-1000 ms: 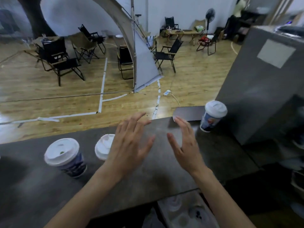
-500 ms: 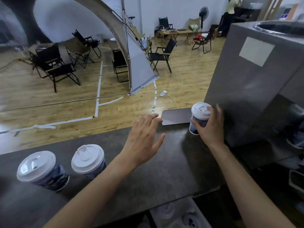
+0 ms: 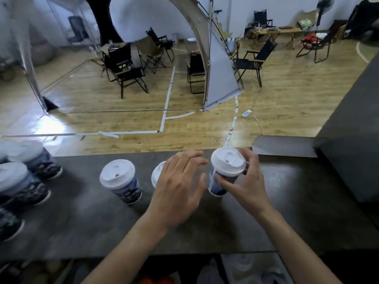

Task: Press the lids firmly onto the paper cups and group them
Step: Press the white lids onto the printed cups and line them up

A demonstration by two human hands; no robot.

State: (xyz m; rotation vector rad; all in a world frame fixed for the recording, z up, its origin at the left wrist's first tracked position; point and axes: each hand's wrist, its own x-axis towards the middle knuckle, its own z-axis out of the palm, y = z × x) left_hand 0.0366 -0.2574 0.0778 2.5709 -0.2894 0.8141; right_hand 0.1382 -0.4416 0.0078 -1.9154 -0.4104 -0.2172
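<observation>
My right hand (image 3: 246, 187) grips a blue-patterned paper cup with a white lid (image 3: 224, 171), tilted and held just above the dark counter (image 3: 287, 212). My left hand (image 3: 180, 185) hovers open just left of that cup, fingers spread. Behind the left hand a second lidded cup (image 3: 156, 175) is mostly hidden. Further left stands another lidded cup (image 3: 121, 181). More lidded cups (image 3: 18, 181) are bunched at the counter's far left edge, blurred.
A tall grey box (image 3: 352, 140) rises on the counter's right side, with a thin dark slab (image 3: 283, 148) beside it. Beyond the counter lie a wooden floor, folding chairs (image 3: 127, 66) and a white panel. White lids (image 3: 252, 269) sit below the counter's near edge.
My right hand has carried the cup from beside the grey box leftward to the middle of the counter. My left hand stayed open near it, and the view swung left, revealing more cups.
</observation>
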